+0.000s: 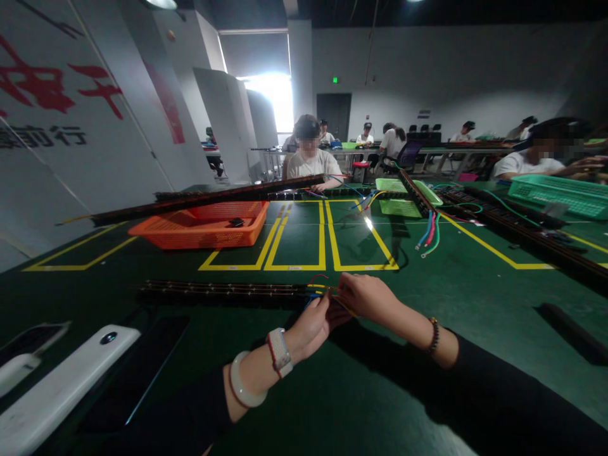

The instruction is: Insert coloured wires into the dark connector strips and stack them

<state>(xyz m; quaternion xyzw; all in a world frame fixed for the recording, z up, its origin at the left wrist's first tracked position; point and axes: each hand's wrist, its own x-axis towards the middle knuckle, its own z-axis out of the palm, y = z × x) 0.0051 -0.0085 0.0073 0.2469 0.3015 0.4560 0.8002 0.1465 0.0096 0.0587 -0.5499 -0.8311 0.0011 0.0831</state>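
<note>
The long black strip (228, 293) lies flat on the green table (427, 329), to the left of the fingers of both hands, and its long axis runs sideways, so its right end points at the fingertips. The left hand (311, 326) is the nearer one to this end; the right hand (368, 296) comes from the other side, and the two hands meet just beside the strip, almost touching. From the end of the strip the yellow wires (316, 285) reach toward the fingers, and a thin red wire (319, 276) curls up a little beyond the left fingertips. A blue wire (314, 296) is close above the left thumb. The left thumb is pressed toward its fingers, with no clear gap, and it seems to have hold of the yellow wires. The right fingers are bent and bunched near the same place, but whether they close upon a wire I cannot tell. The left hand covers a part of the strip's right end, the wire tips disappear among the fingers, and the left end of the strip fades in the dim light.
</note>
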